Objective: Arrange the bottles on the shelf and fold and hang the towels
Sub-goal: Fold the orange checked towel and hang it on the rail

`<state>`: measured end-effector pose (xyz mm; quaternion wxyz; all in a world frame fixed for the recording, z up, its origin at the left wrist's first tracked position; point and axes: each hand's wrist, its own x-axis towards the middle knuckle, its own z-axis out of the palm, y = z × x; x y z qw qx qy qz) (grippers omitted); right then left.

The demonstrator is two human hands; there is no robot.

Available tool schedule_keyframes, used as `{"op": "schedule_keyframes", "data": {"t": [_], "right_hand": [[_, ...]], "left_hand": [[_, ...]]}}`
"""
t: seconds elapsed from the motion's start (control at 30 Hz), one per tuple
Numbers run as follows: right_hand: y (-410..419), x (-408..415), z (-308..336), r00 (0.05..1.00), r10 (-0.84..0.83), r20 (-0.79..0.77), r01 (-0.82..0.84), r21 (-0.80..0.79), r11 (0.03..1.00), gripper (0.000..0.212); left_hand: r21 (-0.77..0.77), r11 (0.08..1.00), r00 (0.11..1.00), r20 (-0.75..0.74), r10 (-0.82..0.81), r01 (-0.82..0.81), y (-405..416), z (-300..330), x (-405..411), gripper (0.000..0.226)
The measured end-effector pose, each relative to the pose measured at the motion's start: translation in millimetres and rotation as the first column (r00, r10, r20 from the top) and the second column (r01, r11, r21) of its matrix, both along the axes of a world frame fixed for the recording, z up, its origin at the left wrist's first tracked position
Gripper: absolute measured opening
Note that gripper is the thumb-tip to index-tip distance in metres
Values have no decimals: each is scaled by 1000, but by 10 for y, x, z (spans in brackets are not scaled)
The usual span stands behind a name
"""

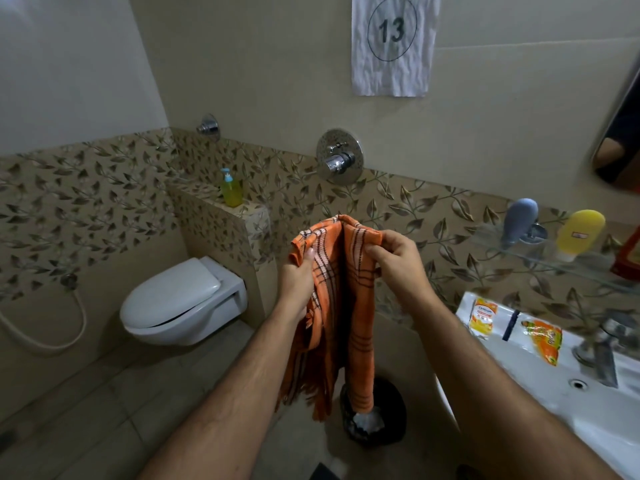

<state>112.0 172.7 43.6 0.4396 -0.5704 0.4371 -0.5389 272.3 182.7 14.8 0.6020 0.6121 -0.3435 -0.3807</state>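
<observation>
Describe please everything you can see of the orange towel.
The orange towel looks like thin woven cotton with dark and white check stripes and a fringed lower edge. It hangs folded lengthwise in front of the wall, above a dark bin. The left hand and the right hand pinch its upper corners.

Around the toilet, you have fixtures and clutter only.
Your white wall-hung toilet (183, 301), lid shut, is the landmark: a hose (52, 336) loops on the wall to its left, a green soap dispenser (231, 188) stands on the ledge above it, a black bin (374, 415) sits on the floor to its right, and farther right a sink (561, 403) carries two orange sachets (512, 325).
</observation>
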Motion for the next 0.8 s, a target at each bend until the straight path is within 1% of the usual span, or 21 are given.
{"op": "schedule_keyframes", "data": {"t": [0.1, 0.17, 0.3, 0.4, 0.53, 0.63, 0.67, 0.7, 0.77, 0.8], "right_hand": [[-19, -58, 65, 999, -17, 30, 17, 17, 1000, 16], [-14, -39, 110, 998, -1, 57, -2, 46, 999, 16], [35, 122, 142, 997, 63, 39, -65, 60, 996, 12], [67, 202, 138, 997, 68, 26, -70, 52, 996, 10], [71, 188, 162, 995, 90, 48, -93, 63, 994, 8], [90, 174, 205, 991, 120, 66, -123, 39, 992, 12], [93, 167, 213, 987, 141, 81, -144, 32, 989, 12], [94, 159, 218, 982, 168, 90, -171, 26, 985, 13], [87, 142, 227, 972, 206, 111, -212, 40, 976, 20], [75, 129, 231, 968, 214, 130, -223, 58, 973, 24]], "left_hand": [[-49, 998, 994, 105, 38, -33, -11, -27, 31, 30], [-93, 995, 987, 158, 31, -17, -7, -44, -7, 29], [-76, 997, 982, 188, 25, -11, -2, -9, -210, 22], [-73, 997, 991, 135, 11, -1, 5, 51, -337, 22], [-43, 997, 998, -2, -71, 70, 6, 73, -336, 22], [-41, 997, 991, -114, -76, 71, 19, 116, -341, 25], [-79, 991, 981, -154, -115, 103, 27, 135, -336, 29], [-144, 975, 964, -184, -192, 167, 36, 148, -318, 37], [-249, 917, 920, -162, -357, 312, 65, 173, -287, 55], [-263, 898, 910, -128, -394, 351, 76, 179, -289, 54]]}}
